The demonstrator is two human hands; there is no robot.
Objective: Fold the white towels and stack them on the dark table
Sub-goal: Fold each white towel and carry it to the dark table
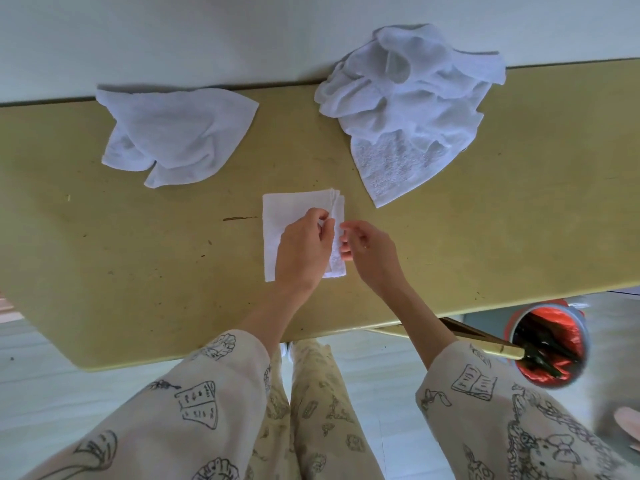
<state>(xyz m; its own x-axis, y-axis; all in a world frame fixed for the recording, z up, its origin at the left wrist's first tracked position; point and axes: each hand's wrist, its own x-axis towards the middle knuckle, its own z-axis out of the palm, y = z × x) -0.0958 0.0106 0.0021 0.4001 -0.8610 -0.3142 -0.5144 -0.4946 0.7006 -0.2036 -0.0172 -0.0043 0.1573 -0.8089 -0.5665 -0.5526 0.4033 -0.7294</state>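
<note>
A white towel point(284, 220), folded into a small rectangle, lies in the middle of the olive-tan table point(138, 254). My left hand point(304, 251) rests on it and pinches its right edge between thumb and fingers. My right hand point(369, 251) hovers just right of that edge with fingers loosely curled, its fingertips close to the cloth and holding nothing. A rumpled white towel point(180, 133) lies at the back left. A pile of unfolded white towels point(408, 102) sits at the back right against the wall.
A white wall point(207, 36) runs along the table's far edge. A bin with a red liner point(547, 344) stands on the floor at the right, below the table's near edge. Pale floor tiles point(52, 393) show at the lower left.
</note>
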